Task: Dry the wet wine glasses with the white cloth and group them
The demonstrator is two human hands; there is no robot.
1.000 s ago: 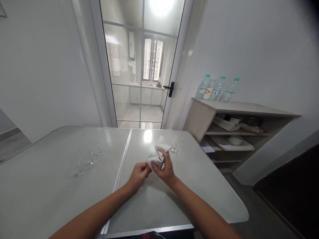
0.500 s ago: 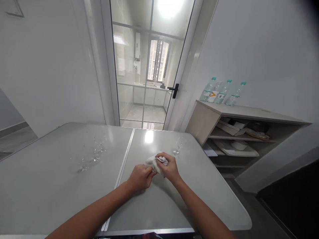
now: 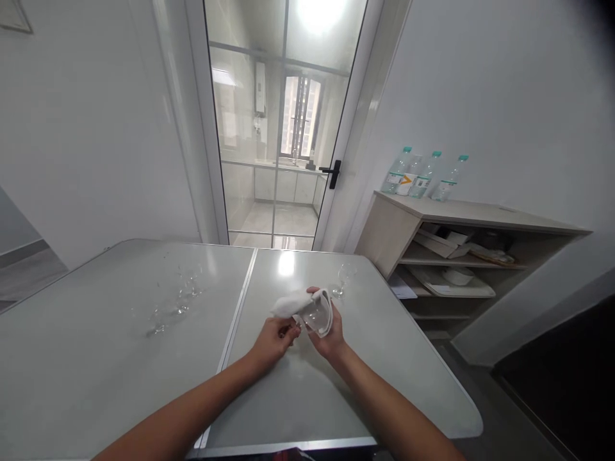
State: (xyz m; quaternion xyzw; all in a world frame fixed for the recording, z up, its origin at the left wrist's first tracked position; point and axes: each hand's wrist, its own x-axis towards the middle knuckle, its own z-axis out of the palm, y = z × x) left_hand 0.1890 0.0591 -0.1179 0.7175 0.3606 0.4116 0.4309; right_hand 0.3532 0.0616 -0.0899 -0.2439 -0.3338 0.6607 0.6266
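Near the middle of the table (image 3: 288,416), a clear stemmed glass (image 3: 317,317) lies tilted between my hands, its bowl toward the right. A white cloth (image 3: 293,303) wraps part of the bowl and its rim. My right hand (image 3: 331,336) cups the cloth and bowl from the right side, fingers curled behind them. My left hand (image 3: 275,337) is closed at the stem end, with the fingers pinched together. Behind my right hand, another stemmed glass (image 3: 339,291) stands on the table. Several more clear glasses (image 3: 180,309) are on the left half, their outlines faint.
A metal seam (image 3: 240,301) divides the tabletop. Beyond the table is a glass door (image 3: 283,128) with a black handle (image 3: 333,173). To the right stands a wooden shelf unit (image 3: 394,224) with plastic bottles (image 3: 423,179) on top and trays and papers inside.
The cloth has been opened out, and the glass bowl, hidden before, now shows inside it. My right hand has turned from gripping over the cloth to cupping the bowl.
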